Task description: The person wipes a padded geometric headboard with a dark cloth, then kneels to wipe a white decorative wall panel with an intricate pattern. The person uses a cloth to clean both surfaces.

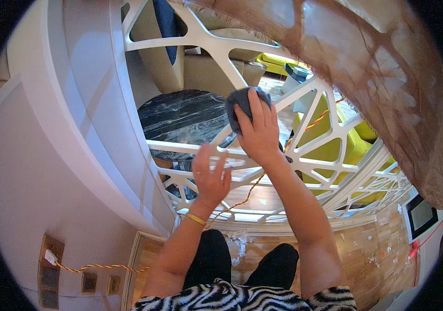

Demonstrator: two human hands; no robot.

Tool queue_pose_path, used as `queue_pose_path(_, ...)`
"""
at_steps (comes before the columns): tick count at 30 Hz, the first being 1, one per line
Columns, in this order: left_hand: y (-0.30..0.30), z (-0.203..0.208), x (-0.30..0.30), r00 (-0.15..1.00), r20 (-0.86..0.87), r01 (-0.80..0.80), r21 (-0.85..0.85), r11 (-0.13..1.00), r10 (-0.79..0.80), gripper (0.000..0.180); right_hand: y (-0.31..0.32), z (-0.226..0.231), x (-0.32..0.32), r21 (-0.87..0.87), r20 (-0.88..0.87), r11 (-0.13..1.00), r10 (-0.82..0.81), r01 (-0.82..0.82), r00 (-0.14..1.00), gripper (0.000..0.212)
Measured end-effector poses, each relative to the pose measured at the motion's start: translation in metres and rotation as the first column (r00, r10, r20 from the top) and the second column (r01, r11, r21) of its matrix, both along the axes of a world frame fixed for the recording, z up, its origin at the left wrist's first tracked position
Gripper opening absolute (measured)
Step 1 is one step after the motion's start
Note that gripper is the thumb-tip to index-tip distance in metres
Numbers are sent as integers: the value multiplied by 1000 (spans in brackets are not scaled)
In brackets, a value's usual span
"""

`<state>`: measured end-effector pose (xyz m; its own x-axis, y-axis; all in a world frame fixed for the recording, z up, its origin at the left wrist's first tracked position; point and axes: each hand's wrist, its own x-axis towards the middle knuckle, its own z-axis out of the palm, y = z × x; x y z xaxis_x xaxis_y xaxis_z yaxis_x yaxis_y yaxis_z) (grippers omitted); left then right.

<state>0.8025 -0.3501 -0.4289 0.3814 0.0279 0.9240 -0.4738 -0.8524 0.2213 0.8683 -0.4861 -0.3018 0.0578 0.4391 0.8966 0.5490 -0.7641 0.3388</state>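
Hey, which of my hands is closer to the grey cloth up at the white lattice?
Your right hand: it holds the grey cloth at the white lattice. Your left hand is lower and to the left, apart from the cloth.

The left hand (210,179) is blurring; the right hand (261,133) is hiding part of the cloth (236,100); the lattice (215,43) is partly masking the table (180,116); the drape (366,67) is covering the lattice's upper right; the lower edge is cutting off the shirt (232,298); scraps (373,259) are looking too small to tell
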Motion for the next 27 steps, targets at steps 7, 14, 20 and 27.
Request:
queue_pose_path(7, 34, -6, 23, 935, -237, -194, 279, 940, 264, 74, 12, -67, -20, -304, -266, 935, 103, -185, 958, 40)
queue_pose_path(14, 42, -6, 23, 940, -199, -214, 285, 934, 277, 84, 14, -19, -26, -245, -145, 969, -40, 3, 989, 31)
queue_pose_path(20, 36, -6, 22, 945, -198, -208, 255, 944, 261, 83, 17, -36, -26, -109, -181, 993, -54, 35, 982, 54)
queue_pose_path(27, 43, -5, 22, 953, -223, -153, 233, 960, 206, 76, -10, -89, -45, -90, -355, 992, -118, 92, 927, 51)
